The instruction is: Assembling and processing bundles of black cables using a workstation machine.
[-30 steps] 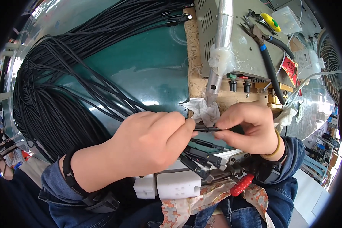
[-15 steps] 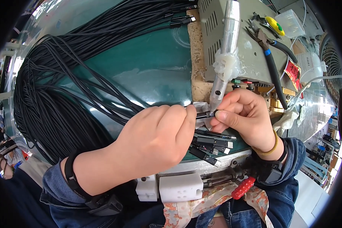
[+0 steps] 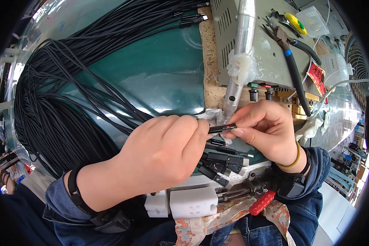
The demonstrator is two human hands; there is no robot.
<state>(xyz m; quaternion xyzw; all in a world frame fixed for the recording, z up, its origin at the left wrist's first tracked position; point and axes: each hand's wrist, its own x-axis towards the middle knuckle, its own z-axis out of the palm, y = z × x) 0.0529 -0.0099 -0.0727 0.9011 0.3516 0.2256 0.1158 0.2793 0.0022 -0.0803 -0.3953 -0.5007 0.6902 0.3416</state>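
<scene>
Holding black cable end (image 3: pixel 222 128) in closed left hand (image 3: pixel 164 151), pinched by right hand (image 3: pixel 270 130), beside connectors (image 3: pixel 225 158) near front edge of green table (image 3: pixel 164 78).

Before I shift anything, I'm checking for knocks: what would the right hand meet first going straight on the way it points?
Past the black connector it touches, the right hand would probably meet the left hand first, though depth is unclear.

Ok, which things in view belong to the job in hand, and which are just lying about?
Seemingly in the job:
black cable end, between left hand and right hand
black cables
metal tube, tip close by

Seemingly lying about:
pliers on grey box
yellow tool
clear plastic container
</scene>
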